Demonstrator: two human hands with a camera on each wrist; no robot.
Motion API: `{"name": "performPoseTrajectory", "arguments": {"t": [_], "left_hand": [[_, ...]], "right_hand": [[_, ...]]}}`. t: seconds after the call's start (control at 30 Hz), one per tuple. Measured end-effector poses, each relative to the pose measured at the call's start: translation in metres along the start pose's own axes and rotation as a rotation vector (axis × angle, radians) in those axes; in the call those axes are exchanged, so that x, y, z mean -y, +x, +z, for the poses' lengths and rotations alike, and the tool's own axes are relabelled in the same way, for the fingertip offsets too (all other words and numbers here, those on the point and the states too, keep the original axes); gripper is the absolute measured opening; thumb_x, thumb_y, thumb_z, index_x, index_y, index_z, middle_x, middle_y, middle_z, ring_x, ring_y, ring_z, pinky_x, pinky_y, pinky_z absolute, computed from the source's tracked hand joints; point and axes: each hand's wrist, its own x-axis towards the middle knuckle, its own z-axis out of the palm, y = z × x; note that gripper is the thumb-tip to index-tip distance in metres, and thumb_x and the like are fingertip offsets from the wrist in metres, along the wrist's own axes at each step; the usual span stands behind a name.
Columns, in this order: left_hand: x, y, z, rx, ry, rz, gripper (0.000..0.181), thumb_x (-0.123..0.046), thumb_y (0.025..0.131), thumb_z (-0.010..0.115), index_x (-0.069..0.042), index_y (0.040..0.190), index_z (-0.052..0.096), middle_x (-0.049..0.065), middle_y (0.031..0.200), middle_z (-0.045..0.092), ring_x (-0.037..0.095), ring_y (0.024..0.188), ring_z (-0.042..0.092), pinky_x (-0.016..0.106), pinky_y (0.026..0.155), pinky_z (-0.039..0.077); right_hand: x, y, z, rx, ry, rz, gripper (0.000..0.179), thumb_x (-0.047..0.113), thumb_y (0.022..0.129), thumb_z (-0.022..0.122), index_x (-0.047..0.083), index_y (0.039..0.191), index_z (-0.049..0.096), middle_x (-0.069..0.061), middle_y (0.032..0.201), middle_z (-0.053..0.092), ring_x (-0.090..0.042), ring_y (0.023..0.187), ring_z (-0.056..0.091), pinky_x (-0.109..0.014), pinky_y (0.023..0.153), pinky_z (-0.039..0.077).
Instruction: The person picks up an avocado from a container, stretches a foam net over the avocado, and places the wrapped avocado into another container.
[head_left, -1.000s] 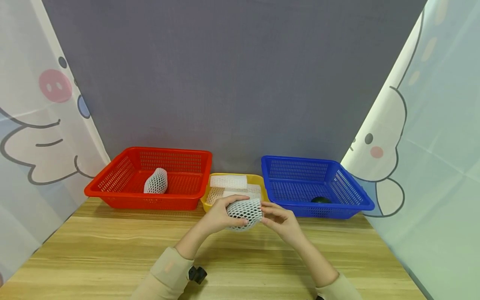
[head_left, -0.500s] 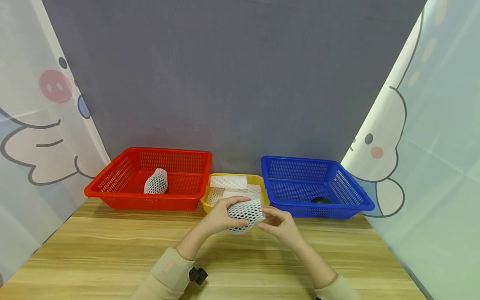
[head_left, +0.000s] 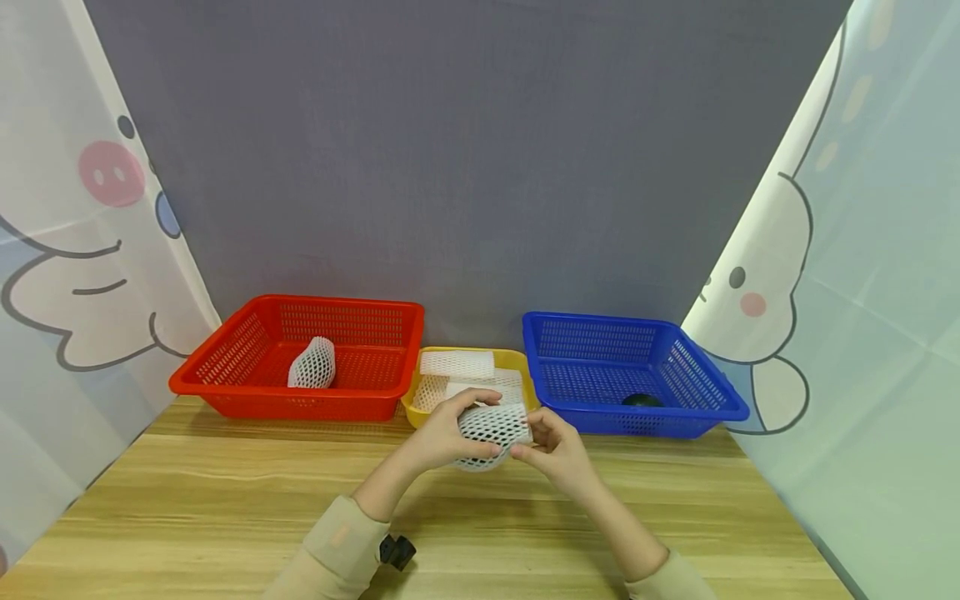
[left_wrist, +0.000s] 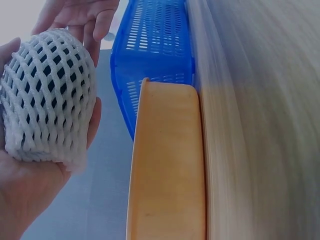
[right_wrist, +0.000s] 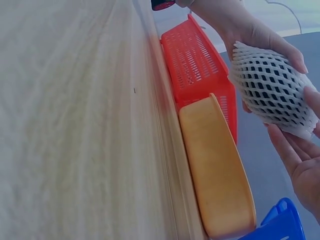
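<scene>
A white foam fruit net (head_left: 492, 427), stretched over something dark and rounded, is held up in front of the yellow basket. My left hand (head_left: 444, 435) grips it from the left, thumb in front and fingers over the top. At its right end, my right hand (head_left: 561, 450) pinches the net's edge between thumb and fingers. Dark patches show through the mesh (left_wrist: 50, 95) in the left wrist view. From the right wrist view the net (right_wrist: 272, 87) spans between both hands, its narrower end toward the left palm.
A red basket (head_left: 300, 403) at the left holds one net-covered piece (head_left: 312, 363). Several flat foam nets (head_left: 457, 363) lie in the small yellow basket (head_left: 513, 359). To the right, a blue basket (head_left: 600, 372) contains a dark green round thing (head_left: 642, 401). Grey cloth (head_left: 465, 167) stands behind.
The wrapped piece has shifted slightly right and down in the left hand. The right thumb has moved a little left along the net's lower edge. The baskets have not moved.
</scene>
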Motion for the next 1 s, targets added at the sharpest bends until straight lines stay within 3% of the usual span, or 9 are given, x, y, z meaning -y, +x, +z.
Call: {"name": "performPoseTrajectory", "arguments": {"t": [0.17, 0.3, 0.43, 0.53, 0.67, 0.8, 0.87, 1.0], "left_hand": [[0.0, 0.0, -0.001, 0.013, 0.008, -0.013, 0.069, -0.019, 0.073, 0.084, -0.013, 0.134, 0.053, 0.003, 0.124, 0.056, 0.019, 0.101, 0.054, 0.035, 0.083, 0.048], [0.002, 0.0, -0.002, 0.037, 0.012, -0.01, 0.071, -0.023, 0.074, 0.084, -0.015, 0.136, 0.051, 0.003, 0.125, 0.056, 0.02, 0.103, 0.054, 0.035, 0.084, 0.047], [0.002, 0.0, -0.003, 0.06, 0.021, -0.002, 0.075, -0.023, 0.072, 0.085, -0.017, 0.137, 0.05, 0.004, 0.125, 0.055, 0.02, 0.102, 0.055, 0.035, 0.084, 0.048], [0.002, 0.0, -0.004, 0.072, 0.03, 0.001, 0.077, -0.023, 0.07, 0.086, -0.018, 0.138, 0.049, 0.004, 0.125, 0.056, 0.019, 0.102, 0.056, 0.034, 0.084, 0.048], [0.002, 0.0, -0.004, 0.085, 0.038, 0.003, 0.08, -0.022, 0.07, 0.086, -0.018, 0.139, 0.048, 0.004, 0.125, 0.056, 0.019, 0.101, 0.056, 0.034, 0.083, 0.049], [0.002, 0.0, -0.005, 0.09, 0.031, 0.008, 0.08, -0.022, 0.07, 0.086, -0.018, 0.14, 0.047, 0.004, 0.124, 0.056, 0.018, 0.099, 0.057, 0.032, 0.082, 0.049], [-0.008, -0.002, -0.007, 0.094, 0.023, 0.0, 0.079, -0.018, 0.071, 0.085, -0.015, 0.14, 0.047, 0.008, 0.124, 0.056, 0.019, 0.099, 0.056, 0.032, 0.082, 0.049], [-0.01, -0.003, -0.008, 0.106, 0.015, -0.009, 0.08, -0.012, 0.071, 0.084, -0.011, 0.141, 0.045, 0.011, 0.126, 0.054, 0.02, 0.1, 0.056, 0.032, 0.083, 0.048]], "right_hand": [[0.002, 0.0, 0.001, -0.027, 0.009, 0.058, 0.035, -0.01, 0.084, 0.065, -0.016, 0.111, 0.042, -0.012, 0.105, 0.064, -0.015, 0.09, 0.065, -0.032, 0.071, 0.055], [0.004, 0.0, 0.001, -0.041, 0.013, 0.113, 0.055, -0.009, 0.085, 0.065, -0.016, 0.126, 0.03, -0.029, 0.111, 0.059, -0.016, 0.094, 0.065, -0.03, 0.074, 0.055], [0.006, 0.002, 0.0, -0.032, -0.028, 0.107, 0.069, -0.009, 0.086, 0.065, -0.012, 0.141, 0.025, -0.038, 0.114, 0.054, -0.015, 0.099, 0.064, -0.031, 0.077, 0.054], [0.005, 0.002, -0.001, -0.019, -0.046, 0.091, 0.067, -0.011, 0.085, 0.064, -0.012, 0.142, 0.029, -0.039, 0.119, 0.051, -0.015, 0.102, 0.062, -0.031, 0.078, 0.053], [0.003, 0.001, -0.002, -0.006, -0.049, 0.078, 0.054, -0.012, 0.085, 0.063, -0.015, 0.134, 0.041, -0.031, 0.123, 0.054, -0.014, 0.101, 0.061, -0.03, 0.077, 0.054], [0.002, 0.0, -0.002, -0.008, -0.057, 0.071, 0.042, -0.011, 0.085, 0.064, -0.017, 0.123, 0.049, -0.007, 0.112, 0.062, -0.012, 0.096, 0.062, -0.028, 0.074, 0.054], [0.003, 0.0, -0.001, -0.015, -0.049, 0.067, 0.04, -0.01, 0.085, 0.064, -0.018, 0.121, 0.05, 0.001, 0.109, 0.063, -0.011, 0.095, 0.062, -0.027, 0.073, 0.054], [0.004, 0.0, -0.001, -0.034, -0.034, 0.049, 0.037, -0.01, 0.084, 0.065, -0.02, 0.117, 0.05, 0.004, 0.107, 0.063, -0.01, 0.094, 0.062, -0.025, 0.074, 0.053]]}}
